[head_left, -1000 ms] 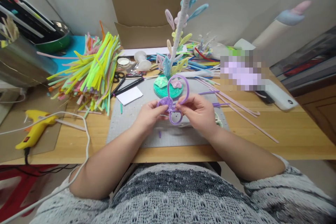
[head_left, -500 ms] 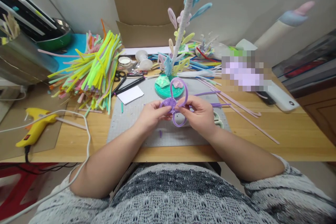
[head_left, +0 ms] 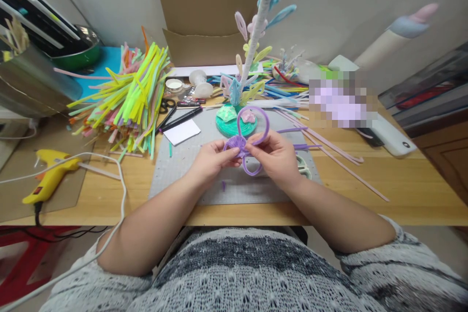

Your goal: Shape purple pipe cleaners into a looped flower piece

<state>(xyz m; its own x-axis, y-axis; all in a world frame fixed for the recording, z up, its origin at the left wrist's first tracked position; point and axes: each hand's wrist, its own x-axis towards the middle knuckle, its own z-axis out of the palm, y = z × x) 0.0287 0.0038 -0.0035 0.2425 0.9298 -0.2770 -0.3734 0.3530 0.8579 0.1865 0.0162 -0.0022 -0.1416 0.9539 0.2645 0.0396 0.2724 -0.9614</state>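
Note:
Both hands pinch one purple pipe cleaner piece (head_left: 234,143) above the grey cutting mat (head_left: 183,183). It has a dense wound part at the left, a large loop standing up and a smaller loop hanging below. My left hand (head_left: 212,160) is closed on the wound part. With thumb and finger pressed together, my right hand (head_left: 276,156) grips the base of the upper loop. Loose purple pipe cleaners (head_left: 307,146) lie to the right of that hand. Pale green scissors handles (head_left: 304,168) show partly from behind it.
A white-wrapped stem (head_left: 252,48) with pastel pipe cleaner flowers rises from a green round base (head_left: 234,127). At left are a bundle of pipe cleaners (head_left: 131,92) and a yellow glue gun (head_left: 51,175) with a white cable. Pink pipe cleaners (head_left: 340,151) lie at right.
The upper purple loop has become wider, its right side shifting outward with my right hand's fingers. My left hand stays almost in place on the wound part.

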